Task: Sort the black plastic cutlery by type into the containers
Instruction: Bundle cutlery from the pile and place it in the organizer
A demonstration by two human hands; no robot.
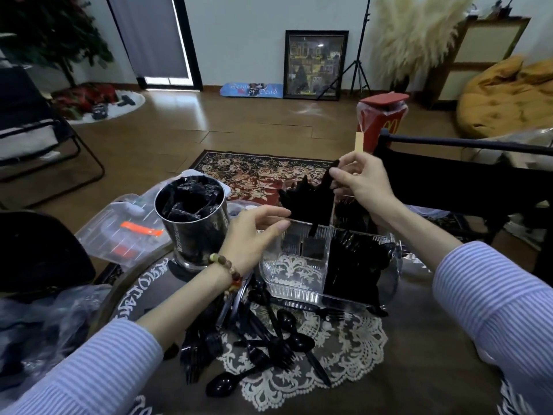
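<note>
A clear plastic divided container point(294, 277) stands on the table. Its right compartment is packed with black cutlery point(354, 265); its near-left compartment shows only the lace beneath. My right hand point(357, 182) is above the container's back edge, pinching a bunch of black plastic cutlery point(311, 202) that hangs down into the back compartment. My left hand point(254, 232) hovers at the container's left rim with fingers apart, holding nothing. Loose black spoons, forks and knives point(269, 345) lie in a pile on the lace doily at the table's front.
A steel cup point(194, 232) stuffed with black wrappers stands left of the container. Behind it lie clear plastic bags point(125, 232). A dark chair frame point(466, 175) and a red bin point(380, 121) are at the right. Crumpled plastic point(36, 322) sits at the left edge.
</note>
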